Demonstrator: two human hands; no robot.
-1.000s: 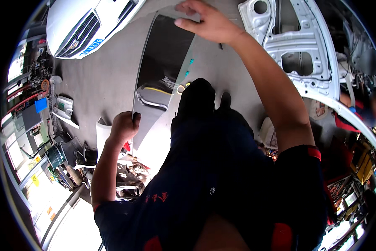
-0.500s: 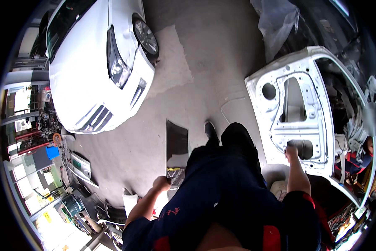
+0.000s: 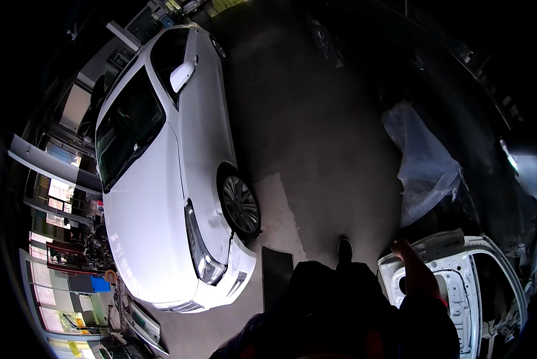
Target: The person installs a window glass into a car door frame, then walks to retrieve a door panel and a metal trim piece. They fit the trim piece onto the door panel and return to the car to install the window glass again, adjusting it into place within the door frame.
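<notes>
Windows (image 3: 59, 190) at left glow, the floor (image 3: 316, 149) lies dim, fisheye edges curve into black.

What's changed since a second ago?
After a step forward, the dark panel is nearer the white car. The right hand swung from the panel's far end to near the bare door; the left hand, which gripped the panel, left view. Car and door stayed put.

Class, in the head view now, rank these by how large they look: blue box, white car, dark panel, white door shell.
1. White car
2. White door shell, cut off by the lower edge
3. Dark panel, partly hidden
4. Blue box
</notes>
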